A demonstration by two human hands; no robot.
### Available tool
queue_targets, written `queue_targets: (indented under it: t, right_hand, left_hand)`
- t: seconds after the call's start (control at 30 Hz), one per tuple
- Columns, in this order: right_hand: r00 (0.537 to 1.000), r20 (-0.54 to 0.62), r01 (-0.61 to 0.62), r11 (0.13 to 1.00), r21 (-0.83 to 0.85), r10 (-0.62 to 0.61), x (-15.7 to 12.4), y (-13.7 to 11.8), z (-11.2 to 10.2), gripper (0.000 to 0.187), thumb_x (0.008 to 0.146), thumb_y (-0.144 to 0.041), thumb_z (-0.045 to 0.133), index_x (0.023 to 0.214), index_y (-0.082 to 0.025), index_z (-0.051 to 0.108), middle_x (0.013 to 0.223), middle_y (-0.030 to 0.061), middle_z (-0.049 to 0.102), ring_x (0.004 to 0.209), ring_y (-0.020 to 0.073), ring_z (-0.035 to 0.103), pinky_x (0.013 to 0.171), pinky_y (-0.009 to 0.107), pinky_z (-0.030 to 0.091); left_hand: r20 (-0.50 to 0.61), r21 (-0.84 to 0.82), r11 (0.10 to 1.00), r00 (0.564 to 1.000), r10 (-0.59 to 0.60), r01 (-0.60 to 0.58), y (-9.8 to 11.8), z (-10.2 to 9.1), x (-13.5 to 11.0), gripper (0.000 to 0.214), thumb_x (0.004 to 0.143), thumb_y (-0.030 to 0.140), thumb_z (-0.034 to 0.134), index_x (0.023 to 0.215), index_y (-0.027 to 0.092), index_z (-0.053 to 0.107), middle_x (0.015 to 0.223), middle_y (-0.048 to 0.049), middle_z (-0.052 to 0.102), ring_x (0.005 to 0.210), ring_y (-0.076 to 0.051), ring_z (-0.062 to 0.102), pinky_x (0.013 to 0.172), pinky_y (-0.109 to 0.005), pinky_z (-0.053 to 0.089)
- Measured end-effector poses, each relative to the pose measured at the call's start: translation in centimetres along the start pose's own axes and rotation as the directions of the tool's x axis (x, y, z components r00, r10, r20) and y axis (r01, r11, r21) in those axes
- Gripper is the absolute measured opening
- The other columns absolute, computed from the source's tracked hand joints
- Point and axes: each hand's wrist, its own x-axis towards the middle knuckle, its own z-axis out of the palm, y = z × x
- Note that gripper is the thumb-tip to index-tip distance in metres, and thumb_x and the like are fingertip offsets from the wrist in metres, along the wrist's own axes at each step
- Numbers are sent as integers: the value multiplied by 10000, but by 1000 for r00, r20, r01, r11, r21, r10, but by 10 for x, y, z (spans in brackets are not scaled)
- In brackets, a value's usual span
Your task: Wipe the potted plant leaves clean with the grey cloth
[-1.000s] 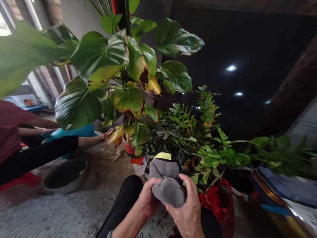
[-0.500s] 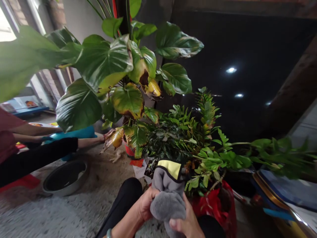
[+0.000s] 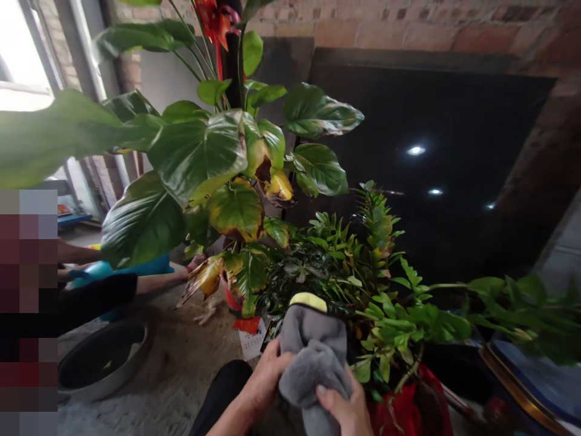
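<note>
A grey plush cloth [image 3: 313, 330] with a black edge and a yellow patch at its top is bunched between my hands, low in the middle of the head view. My left hand [image 3: 271, 370] grips its left side, the fingers partly hidden behind the folds. On the right, my right hand [image 3: 347, 402] holds the lower part, its thumb lying over the front. Just beyond the cloth are the dark leaves of a bushy plant [image 3: 299, 266]. A tall plant with broad leaves [image 3: 200, 151], some yellow and brown, rises behind to the left.
A grey basin [image 3: 102, 363] holding dark liquid sits on the floor at left. Near it is another person's leg [image 3: 100, 297], partly behind leaves. A red bag [image 3: 417, 406] wraps a pot at right, beside a blue-lidded box [image 3: 531, 375]. Dark panels [image 3: 431, 109] lean against the brick wall.
The view has tilted up, showing more brick wall and a red bow. Both hands still hold the cloth, whose top has folded back so less of the yellow patch shows.
</note>
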Motion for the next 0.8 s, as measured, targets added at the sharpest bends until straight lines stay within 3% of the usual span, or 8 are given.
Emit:
queue_targets:
  t: [0.07, 0.13, 0.23, 0.33, 0.43, 0.63, 0.7, 0.8]
  right_hand:
    - [997, -24, 73, 990, 117, -71, 13, -34, 15, 705, 420, -420, 811, 1052, -166, 633, 851, 91, 732, 822, 307, 671, 737, 384, 524]
    - [990, -81, 133, 970, 202, -119, 27, -60, 30, 699, 404, -426, 813, 1026, -163, 633, 836, 73, 735, 798, 281, 672, 728, 363, 522]
    - [995, -101, 39, 965, 261, -12, 37, -58, 42, 604, 376, -468, 807, 887, -177, 668, 784, 50, 736, 790, 277, 677, 736, 375, 524]
    - [993, 3, -120, 973, 196, 122, 25, -18, 40, 495, 412, -557, 776, 748, -203, 688, 762, 49, 735, 821, 292, 679, 758, 403, 522]
    - [995, 79, -69, 995, 76, 63, 8, -1, 33, 492, 448, -588, 765, 738, -196, 699, 722, 63, 729, 766, 295, 680, 722, 388, 524]
    - [984, 63, 159, 980, 119, -167, 25, -67, 43, 693, 393, -455, 837, 993, -162, 653, 839, 75, 737, 777, 277, 678, 725, 352, 524]
    - [995, 78, 52, 984, 169, -66, 32, -63, 49, 657, 392, -499, 822, 938, -171, 662, 848, 69, 740, 808, 286, 680, 753, 378, 526]
    - [987, 98, -140, 981, 136, 127, 27, -19, 52, 533, 420, -589, 781, 766, -196, 679, 771, 57, 739, 816, 311, 682, 778, 433, 526]
  left_hand:
    - [-147, 21, 986, 975, 166, -165, 11, -4, 11, 450, 505, 346, 718, 917, 172, 674, 810, -41, 685, 816, -242, 601, 698, -312, 470]
    - [-363, 122, 951, 880, 308, -283, 11, -15, 26, 442, 487, 394, 711, 869, 175, 669, 706, -16, 635, 741, -209, 583, 685, -304, 455]
    - [-515, 234, 929, 774, 369, -287, -1, -40, 46, 382, 410, 405, 712, 709, 174, 655, 640, 6, 568, 662, -183, 546, 657, -300, 433]
    - [-447, 175, 963, 855, 265, -207, -16, -59, 56, 317, 395, 388, 708, 617, 174, 634, 716, -16, 596, 682, -182, 551, 644, -296, 429]
    - [-351, 57, 987, 923, 160, -149, -23, -67, 58, 278, 434, 358, 707, 636, 179, 642, 743, -25, 617, 737, -193, 573, 659, -295, 439]
    - [-324, -254, 954, 944, 69, -157, -21, -73, 71, 362, 455, 270, 704, 802, 187, 641, 766, -39, 634, 862, -234, 603, 739, -337, 456]
    - [-297, -351, 923, 954, 50, -157, -19, -76, 76, 363, 497, 262, 686, 850, 202, 631, 749, -23, 622, 860, -220, 608, 771, -338, 454]
    - [-206, -417, 901, 978, 34, -118, -20, -81, 81, 394, 552, 256, 674, 942, 215, 640, 746, -12, 634, 784, -190, 616, 769, -326, 456]
